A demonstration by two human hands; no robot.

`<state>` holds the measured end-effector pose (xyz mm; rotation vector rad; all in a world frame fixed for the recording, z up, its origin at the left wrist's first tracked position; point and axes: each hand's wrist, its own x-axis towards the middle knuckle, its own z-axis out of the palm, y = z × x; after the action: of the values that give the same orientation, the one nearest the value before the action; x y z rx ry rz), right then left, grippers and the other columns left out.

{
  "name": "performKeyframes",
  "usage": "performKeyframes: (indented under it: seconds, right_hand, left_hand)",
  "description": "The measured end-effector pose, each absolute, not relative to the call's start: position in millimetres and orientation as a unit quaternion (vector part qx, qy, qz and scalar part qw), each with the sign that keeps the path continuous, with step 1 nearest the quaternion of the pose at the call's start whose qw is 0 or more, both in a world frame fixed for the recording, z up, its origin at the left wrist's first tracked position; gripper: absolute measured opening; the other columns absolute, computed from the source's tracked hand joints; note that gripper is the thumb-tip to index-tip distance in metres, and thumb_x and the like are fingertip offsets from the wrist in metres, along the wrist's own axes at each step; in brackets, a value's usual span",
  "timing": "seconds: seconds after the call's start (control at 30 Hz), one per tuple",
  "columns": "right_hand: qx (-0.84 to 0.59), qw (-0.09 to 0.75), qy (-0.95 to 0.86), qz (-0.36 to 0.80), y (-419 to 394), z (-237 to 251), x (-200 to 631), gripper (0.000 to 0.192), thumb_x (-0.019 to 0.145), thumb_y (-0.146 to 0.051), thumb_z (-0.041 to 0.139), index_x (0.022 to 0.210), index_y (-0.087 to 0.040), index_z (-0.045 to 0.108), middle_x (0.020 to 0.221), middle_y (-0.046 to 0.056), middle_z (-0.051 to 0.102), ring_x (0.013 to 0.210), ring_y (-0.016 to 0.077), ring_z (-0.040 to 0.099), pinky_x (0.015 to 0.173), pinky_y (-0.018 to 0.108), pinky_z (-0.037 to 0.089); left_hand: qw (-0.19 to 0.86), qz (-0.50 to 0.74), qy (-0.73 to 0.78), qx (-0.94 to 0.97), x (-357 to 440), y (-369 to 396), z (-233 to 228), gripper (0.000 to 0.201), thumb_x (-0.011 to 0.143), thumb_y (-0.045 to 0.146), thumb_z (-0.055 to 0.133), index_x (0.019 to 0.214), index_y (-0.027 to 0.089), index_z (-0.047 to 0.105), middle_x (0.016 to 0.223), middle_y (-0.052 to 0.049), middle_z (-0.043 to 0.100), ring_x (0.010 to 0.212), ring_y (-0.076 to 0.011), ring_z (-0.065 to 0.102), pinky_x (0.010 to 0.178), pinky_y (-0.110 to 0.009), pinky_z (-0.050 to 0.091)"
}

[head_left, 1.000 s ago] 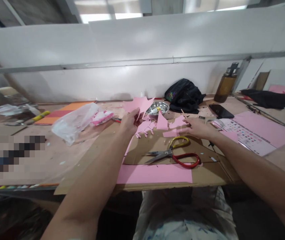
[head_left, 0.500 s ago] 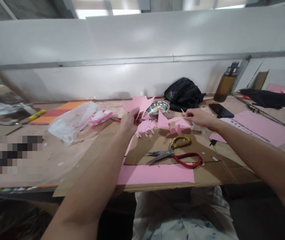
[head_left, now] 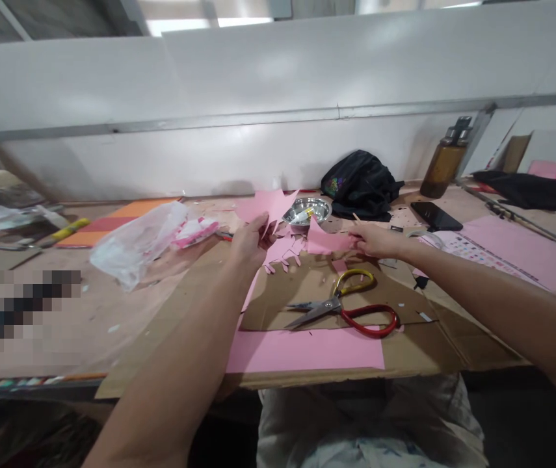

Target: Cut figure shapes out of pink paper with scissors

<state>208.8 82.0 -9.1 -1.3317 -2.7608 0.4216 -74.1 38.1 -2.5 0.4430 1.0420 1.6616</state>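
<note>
In the head view my left hand is closed on a cut piece of pink paper with pointed edges, raised over the table. My right hand pinches the edge of another pink paper piece. A thin light stick shows at those fingers; whether they grip it is unclear. Small pink cutouts lie between the hands. Scissors with one yellow and one red handle rest, blades apart, on a cardboard piece. Beneath that is a pink sheet.
Behind the papers sits a metal bowl with a small tube in it. A black bag, a brown bottle and a phone stand or lie to the right. Plastic bags lie left, by orange and red sheets.
My right hand has moved slightly left and taken hold of a pink paper piece; scraps beside it have shifted. My left hand keeps its paper in nearly the same place.
</note>
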Motion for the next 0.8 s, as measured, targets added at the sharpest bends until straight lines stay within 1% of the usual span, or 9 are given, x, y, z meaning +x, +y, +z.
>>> performKeyframes:
  seconds: [0.1, 0.17, 0.27, 0.3, 0.33, 0.47, 0.6, 0.7, 0.8]
  right_hand:
    - [-0.431, 0.056, -0.891, 0.133, 82, -3, 201, 0.034, 0.085, -0.019, 0.057, 0.118, -0.018, 0.065, 0.115, 0.010, 0.070, 0.096, 0.0248, 0.062, 0.078, 0.030, 0.045]
    - [-0.391, 0.049, -0.909, 0.136, 85, -1, 190, 0.050, 0.083, -0.022, 0.064, 0.132, -0.021, 0.061, 0.135, 0.011, 0.063, 0.113, 0.0277, 0.060, 0.090, 0.033, 0.046]
    - [-0.305, -0.039, -0.941, 0.140, 93, -3, 171, 0.088, 0.070, -0.028, 0.079, 0.152, -0.021, 0.046, 0.157, 0.013, 0.043, 0.135, 0.0331, 0.048, 0.105, 0.038, 0.042]
    - [-0.293, -0.070, -0.943, 0.142, 96, -5, 167, 0.096, 0.067, -0.030, 0.082, 0.154, -0.020, 0.044, 0.159, 0.015, 0.041, 0.136, 0.0348, 0.046, 0.105, 0.040, 0.042]
    - [-0.292, -0.090, -0.941, 0.146, 99, -6, 163, 0.097, 0.065, -0.032, 0.083, 0.153, -0.019, 0.045, 0.157, 0.016, 0.043, 0.135, 0.0355, 0.048, 0.103, 0.040, 0.044]
    - [-0.287, -0.077, -0.940, 0.166, 105, -9, 162, 0.071, 0.072, -0.028, 0.076, 0.141, -0.022, 0.058, 0.137, 0.010, 0.063, 0.117, 0.0290, 0.060, 0.090, 0.032, 0.048]
    - [-0.336, -0.054, -0.926, 0.166, 96, -11, 166, 0.062, 0.072, -0.011, 0.066, 0.133, -0.024, 0.065, 0.114, 0.006, 0.074, 0.092, 0.0233, 0.066, 0.071, 0.026, 0.044]
    - [-0.378, -0.047, -0.910, 0.164, 85, -15, 165, 0.041, 0.072, -0.007, 0.062, 0.110, -0.017, 0.073, 0.089, 0.006, 0.075, 0.072, 0.0196, 0.063, 0.060, 0.025, 0.039]
    - [-0.425, 0.000, -0.891, 0.161, 80, -7, 173, 0.016, 0.082, -0.013, 0.060, 0.094, -0.013, 0.070, 0.087, 0.009, 0.073, 0.072, 0.0183, 0.061, 0.059, 0.024, 0.039]
  left_hand:
    - [0.535, 0.700, 0.437, 0.183, -74, 38, -2, 0.017, 0.088, 0.008, 0.063, 0.073, 0.015, 0.061, 0.058, 0.000, 0.061, 0.049, -0.0083, 0.058, 0.039, -0.015, 0.042]
    - [0.535, 0.700, 0.436, 0.184, -74, 37, -2, 0.018, 0.089, 0.009, 0.062, 0.072, 0.015, 0.061, 0.058, 0.000, 0.061, 0.049, -0.0081, 0.058, 0.039, -0.015, 0.042]
    - [0.536, 0.697, 0.437, 0.188, -74, 35, -1, 0.018, 0.089, 0.008, 0.062, 0.072, 0.014, 0.061, 0.058, 0.000, 0.061, 0.048, -0.0078, 0.057, 0.039, -0.015, 0.042]
    - [0.537, 0.696, 0.438, 0.189, -74, 35, -1, 0.018, 0.089, 0.008, 0.062, 0.073, 0.014, 0.061, 0.058, 0.000, 0.061, 0.048, -0.0079, 0.057, 0.039, -0.015, 0.042]
    - [0.538, 0.695, 0.438, 0.190, -74, 34, 0, 0.018, 0.089, 0.008, 0.063, 0.073, 0.015, 0.061, 0.058, 0.000, 0.061, 0.047, -0.0079, 0.057, 0.039, -0.015, 0.042]
    - [0.541, 0.691, 0.440, 0.193, -74, 35, -1, 0.017, 0.088, 0.009, 0.064, 0.073, 0.015, 0.060, 0.058, 0.000, 0.061, 0.046, -0.0078, 0.057, 0.040, -0.015, 0.042]
    - [0.540, 0.689, 0.441, 0.198, -73, 35, -2, 0.016, 0.086, 0.009, 0.066, 0.073, 0.015, 0.060, 0.059, 0.000, 0.062, 0.047, -0.0081, 0.057, 0.041, -0.016, 0.041]
    - [0.538, 0.689, 0.440, 0.204, -72, 35, -4, 0.016, 0.086, 0.008, 0.065, 0.072, 0.014, 0.061, 0.059, 0.000, 0.061, 0.046, -0.0073, 0.056, 0.041, -0.016, 0.041]
    - [0.539, 0.687, 0.443, 0.203, -73, 35, -6, 0.018, 0.087, 0.008, 0.064, 0.072, 0.015, 0.060, 0.057, 0.001, 0.060, 0.044, -0.0067, 0.054, 0.040, -0.015, 0.040]
